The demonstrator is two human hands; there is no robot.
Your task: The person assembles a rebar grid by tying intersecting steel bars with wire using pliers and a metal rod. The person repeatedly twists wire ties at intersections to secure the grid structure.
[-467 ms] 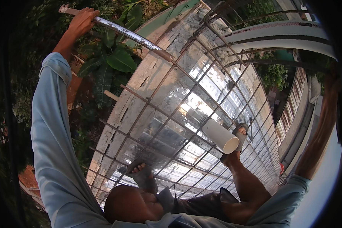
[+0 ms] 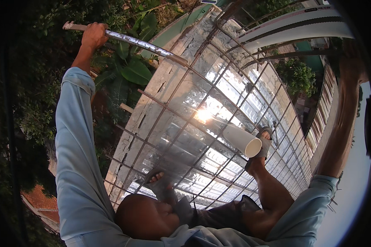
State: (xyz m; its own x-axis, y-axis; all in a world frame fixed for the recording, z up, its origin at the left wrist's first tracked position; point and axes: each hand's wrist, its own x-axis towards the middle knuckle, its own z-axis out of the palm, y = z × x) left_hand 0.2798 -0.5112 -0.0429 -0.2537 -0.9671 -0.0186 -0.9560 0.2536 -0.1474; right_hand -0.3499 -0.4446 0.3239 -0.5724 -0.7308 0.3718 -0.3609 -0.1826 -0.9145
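My left hand (image 2: pixel 95 36) is closed around a long steel bar (image 2: pixel 140 43), close to its outer end. Both ends of the bar are rusty brown, and its middle has a worn silvery wrap. The bar's far end meets the rebar grid (image 2: pixel 165 108) at the grid's left edge; whether it fits over a rod cannot be made out. At the upper right, my right hand (image 2: pixel 351 70) is dark and curled beside an upright rebar (image 2: pixel 301 53). Shadow hides what its fingers hold. A white plastic pipe (image 2: pixel 237 138) stands up through the grid between my feet.
Shiny ribbed sheeting (image 2: pixel 210 156) lies under the grid, with bright glare on it. Along the left runs a rough concrete edge (image 2: pixel 138 119) with rods jutting past it, and plants (image 2: pixel 136 72) beyond. White curved pipes (image 2: pixel 292 35) rise at the upper right. My sandalled feet stand among the rods.
The bar's held end has swung nearer to me with my left hand, while its far end stays at the grid's edge. My right hand shows slightly higher, and the whole view has shifted.
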